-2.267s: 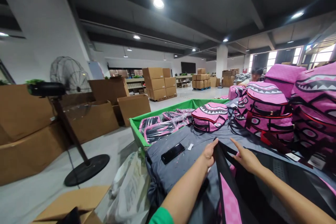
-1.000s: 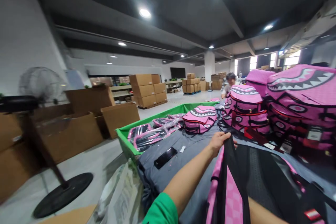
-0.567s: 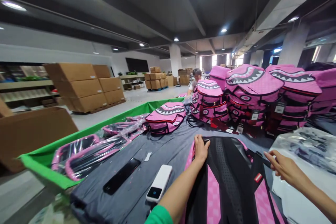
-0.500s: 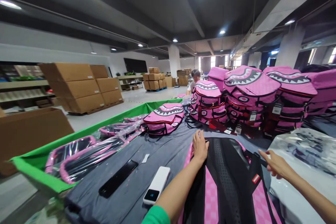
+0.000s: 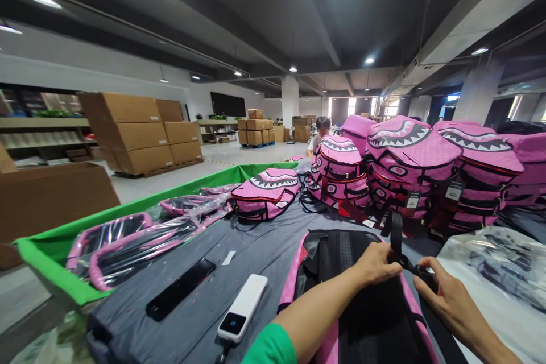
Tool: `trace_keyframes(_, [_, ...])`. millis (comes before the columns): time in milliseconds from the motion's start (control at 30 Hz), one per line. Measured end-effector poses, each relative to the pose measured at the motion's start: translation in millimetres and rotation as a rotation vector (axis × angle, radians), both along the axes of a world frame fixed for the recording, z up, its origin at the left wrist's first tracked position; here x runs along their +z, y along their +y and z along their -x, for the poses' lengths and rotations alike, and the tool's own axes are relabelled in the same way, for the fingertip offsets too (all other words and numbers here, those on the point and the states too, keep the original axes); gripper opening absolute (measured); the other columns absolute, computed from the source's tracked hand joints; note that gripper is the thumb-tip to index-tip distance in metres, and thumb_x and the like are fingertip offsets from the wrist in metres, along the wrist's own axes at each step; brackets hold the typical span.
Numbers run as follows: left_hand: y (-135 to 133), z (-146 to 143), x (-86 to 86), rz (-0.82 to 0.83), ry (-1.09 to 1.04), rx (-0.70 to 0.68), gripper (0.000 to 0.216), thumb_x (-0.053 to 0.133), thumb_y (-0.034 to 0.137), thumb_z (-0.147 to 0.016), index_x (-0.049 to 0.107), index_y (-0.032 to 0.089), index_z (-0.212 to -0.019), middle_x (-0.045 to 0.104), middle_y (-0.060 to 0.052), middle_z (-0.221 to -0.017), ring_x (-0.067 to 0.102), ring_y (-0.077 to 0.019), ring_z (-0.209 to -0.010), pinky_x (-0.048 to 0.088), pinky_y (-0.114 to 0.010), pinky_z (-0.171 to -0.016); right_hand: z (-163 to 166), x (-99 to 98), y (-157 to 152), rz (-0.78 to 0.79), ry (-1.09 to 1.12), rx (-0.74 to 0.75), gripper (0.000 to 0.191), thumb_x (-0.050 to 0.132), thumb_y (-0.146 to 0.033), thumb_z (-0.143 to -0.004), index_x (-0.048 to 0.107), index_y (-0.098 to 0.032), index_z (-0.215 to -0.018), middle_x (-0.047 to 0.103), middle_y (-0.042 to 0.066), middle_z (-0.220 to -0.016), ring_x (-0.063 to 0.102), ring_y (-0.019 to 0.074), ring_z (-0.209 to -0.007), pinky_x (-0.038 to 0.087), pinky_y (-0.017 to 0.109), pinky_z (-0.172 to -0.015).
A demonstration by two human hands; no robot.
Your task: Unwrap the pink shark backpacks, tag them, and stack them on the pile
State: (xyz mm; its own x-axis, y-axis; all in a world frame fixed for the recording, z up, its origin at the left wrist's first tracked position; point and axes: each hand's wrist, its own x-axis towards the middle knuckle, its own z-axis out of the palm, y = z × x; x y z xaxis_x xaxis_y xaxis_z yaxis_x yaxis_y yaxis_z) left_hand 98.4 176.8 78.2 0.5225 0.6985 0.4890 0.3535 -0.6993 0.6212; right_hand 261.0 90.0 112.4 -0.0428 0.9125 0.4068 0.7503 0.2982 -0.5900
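Observation:
A pink and black backpack [image 5: 358, 307] lies back side up in front of me. Over its right edge, my left hand [image 5: 377, 263] is closed on a black strap [image 5: 397, 233], part of which stands up in a loop above the fingers. My right hand [image 5: 447, 293], just to the right, grips the same webbing with thumb and fingers. A short dark length spans the gap between both hands. The exact part under my right fingers is partly hidden.
Stacked pink shark-mouth backpacks [image 5: 409, 148] stand behind. A single backpack [image 5: 267, 193], a black phone [image 5: 181, 289] and a white power bank [image 5: 243, 307] lie left. Plastic-wrapped pieces [image 5: 145, 247] fill a green trough [image 5: 46, 273]. Clear plastic bags [image 5: 503, 261] lie right. A person [image 5: 321, 132] is beyond.
My left hand has moved right from the backpack's top edge and taken hold of the strap. My right hand has closed on the strap too. The view has shifted slightly.

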Motion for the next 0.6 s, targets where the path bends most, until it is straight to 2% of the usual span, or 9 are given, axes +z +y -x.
trace_keyframes(100, [-12.0, 9.4, 6.1, -0.153, -0.038, 0.100, 0.047, 0.061, 0.019, -0.077, 0.065, 0.015, -0.124, 0.068, -0.016, -0.118, 0.060, -0.0327, -0.116, 0.042, -0.044, -0.106, 3.4, -13.4, -7.1, 0.012, 0.034, -0.004, 0.042, 0.044, -0.068, -0.074, 0.050, -0.029, -0.089, 0.045, -0.007, -0.042, 0.049, 0.0225, -0.039, 0.037, 0.033, -0.046])
trace_keyframes(167, [-15.5, 12.9, 12.1, -0.290, 0.038, -0.008, 0.064, 0.062, 0.019, -0.076, 0.054, 0.021, -0.140, 0.061, -0.015, -0.136, 0.050, -0.0330, -0.132, 0.027, -0.049, -0.118, 9.0, -13.8, -3.8, -0.001, 0.029, 0.026, 0.036, 0.045, -0.063, -0.074, 0.048, -0.029, -0.086, 0.048, -0.005, -0.043, 0.050, 0.0232, -0.039, 0.037, 0.034, -0.046])
trace_keyframes(233, [-14.8, 14.3, 19.3, -0.302, 0.113, -0.149, 0.062, 0.063, 0.017, -0.077, 0.056, 0.026, -0.138, 0.065, -0.010, -0.131, 0.054, -0.0301, -0.129, 0.017, -0.051, -0.122, 14.3, -5.0, 1.9, -0.025, 0.025, 0.048, 0.034, 0.047, -0.061, -0.073, 0.048, -0.029, -0.084, 0.049, -0.004, -0.044, 0.050, 0.0227, -0.039, 0.036, 0.034, -0.046])
trace_keyframes(333, [-10.6, 17.9, 30.0, -0.039, -0.062, -0.098, 0.019, 0.067, 0.016, -0.076, 0.073, 0.026, -0.092, 0.071, -0.007, -0.088, 0.060, -0.0300, -0.111, 0.015, -0.052, -0.122, 14.6, 17.8, 12.8, -0.051, 0.052, 0.071, 0.037, 0.051, -0.062, -0.071, 0.052, -0.028, -0.086, 0.051, -0.005, -0.047, 0.048, 0.0201, -0.041, 0.037, 0.033, -0.047])
trace_keyframes(367, [-10.7, 20.6, 32.6, 0.104, -0.231, -0.069, 0.011, 0.070, 0.014, -0.074, 0.070, 0.025, -0.075, 0.065, -0.006, -0.074, 0.060, -0.0304, -0.108, 0.017, -0.051, -0.121, 12.0, 24.8, 17.6, -0.049, 0.070, 0.074, 0.040, 0.052, -0.063, -0.070, 0.053, -0.027, -0.087, 0.051, -0.005, -0.049, 0.048, 0.0190, -0.042, 0.037, 0.032, -0.048])
trace_keyframes(400, [-12.6, 23.9, 34.1, 0.267, -0.441, -0.062, 0.017, 0.073, 0.013, -0.071, 0.065, 0.026, -0.063, 0.059, -0.005, -0.065, 0.060, -0.0305, -0.105, 0.023, -0.049, -0.119, 8.3, 30.4, 23.3, -0.041, 0.092, 0.068, 0.042, 0.054, -0.065, -0.068, 0.054, -0.026, -0.086, 0.053, -0.005, -0.050, 0.047, 0.0180, -0.043, 0.038, 0.032, -0.048])
trace_keyframes(467, [-23.5, 31.8, 32.4, 0.578, -0.848, -0.084, 0.023, 0.076, 0.013, -0.066, 0.060, 0.026, -0.055, 0.051, -0.002, -0.056, 0.062, -0.0291, -0.094, 0.039, -0.047, -0.107, -1.3, 35.3, 37.6, 0.006, 0.179, 0.049, 0.050, 0.057, -0.069, -0.063, 0.054, -0.025, -0.087, 0.056, -0.003, -0.053, 0.048, 0.0173, -0.045, 0.039, 0.031, -0.048])
trace_keyframes(500, [-32.8, 36.0, 28.6, 0.693, -0.996, -0.090, 0.020, 0.075, 0.016, -0.066, 0.062, 0.026, -0.056, 0.051, -0.002, -0.057, 0.062, -0.0277, -0.085, 0.048, -0.046, -0.095, -6.6, 34.5, 45.8, 0.046, 0.235, 0.044, 0.054, 0.058, -0.070, -0.061, 0.054, -0.024, -0.088, 0.056, -0.002, -0.054, 0.048, 0.0173, -0.046, 0.038, 0.030, -0.047])
trace_keyframes(600, [-73.5, 46.6, 5.1, 0.805, -1.162, -0.051, 0.009, 0.065, 0.028, -0.070, 0.071, 0.026, -0.064, 0.059, -0.005, -0.065, 0.056, -0.0250, -0.063, 0.050, -0.042, -0.060, -19.7, 24.6, 70.7, 0.134, 0.354, 0.065, 0.062, 0.058, -0.075, -0.060, 0.056, -0.022, -0.092, 0.052, -0.003, -0.054, 0.044, 0.0154, -0.044, 0.034, 0.027, -0.041])
